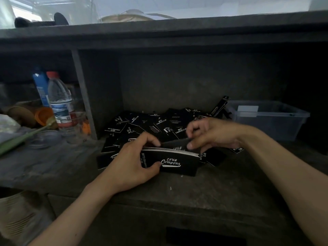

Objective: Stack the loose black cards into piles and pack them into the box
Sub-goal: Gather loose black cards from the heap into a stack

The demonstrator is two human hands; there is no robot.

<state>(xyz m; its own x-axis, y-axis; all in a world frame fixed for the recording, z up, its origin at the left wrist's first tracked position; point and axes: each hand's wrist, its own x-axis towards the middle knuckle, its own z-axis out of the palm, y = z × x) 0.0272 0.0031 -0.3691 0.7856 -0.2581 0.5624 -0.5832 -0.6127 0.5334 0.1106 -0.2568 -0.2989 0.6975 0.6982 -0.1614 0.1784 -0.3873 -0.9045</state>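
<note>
- The left hand [132, 162] grips a stack of black cards [175, 163] near the front edge of the worktop [213, 190], about midway along it. The thumb lies on the near face and the fingers curl over the top edge.
- The stack stands on its long edge, the white "Club Camping" print facing the camera and the thin white card edges showing along its top.
- The right hand [211, 134] hovers over the right end of the stack with its fingers curled. Its thumb tip and curled fingers pinch a single card [174, 145], which leans against the back of the stack.
- Behind both hands, a loose heap of black cards [152, 123] is spread towards the back wall of the recess. The cards overlap at all angles, and a few lie under and beside the held stack.
- A clear plastic box [269, 119] sits towards the back right corner, just beside the heap. One card leans upright by its left end.
- Beyond a vertical divider on the left stand a water bottle [59, 102] with a red cap and a blue bottle [41, 86] behind it.
- An orange cup [43, 115] lies near the water bottle's base, and a green-handled tool [21, 139] lies slantwise in front.
</note>
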